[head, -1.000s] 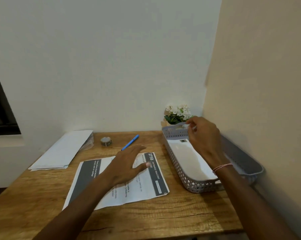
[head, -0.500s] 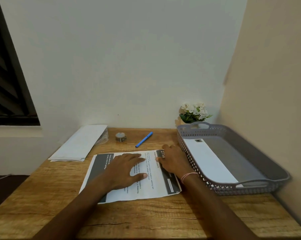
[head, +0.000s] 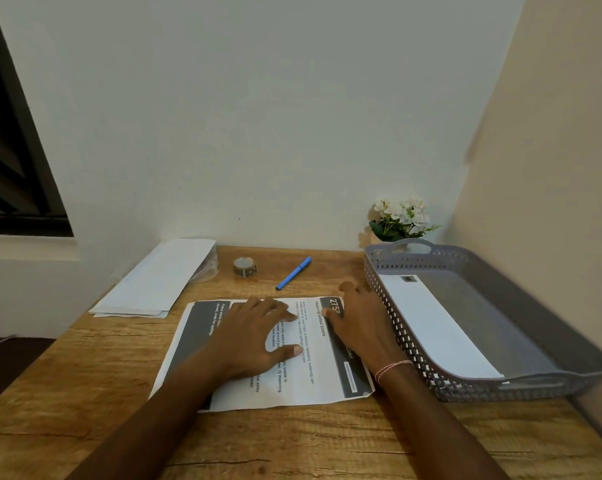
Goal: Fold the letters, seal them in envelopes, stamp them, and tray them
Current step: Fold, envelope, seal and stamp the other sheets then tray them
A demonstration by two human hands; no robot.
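A printed letter (head: 306, 372) with dark bands at both ends lies unfolded on the wooden table (head: 85, 427). My left hand (head: 254, 337) rests flat on its middle, fingers spread. My right hand (head: 358, 323) presses flat on the letter's right dark band, beside the tray. A grey perforated tray (head: 521, 285) stands at the right and holds one white stamped envelope (head: 438, 330). A stack of white envelopes (head: 157, 278) lies at the back left. A small roll of stamps (head: 244, 267) sits behind the letter.
A blue pen (head: 294, 277) lies between the stamp roll and the tray. A small pot of white flowers (head: 401, 218) stands in the back corner behind the tray. Walls close off the back and the right side. A dark window is at the upper left.
My right hand left the tray's far handle and came down onto the letter's right end. The left hand stayed on the letter. The camera view swung to the left.
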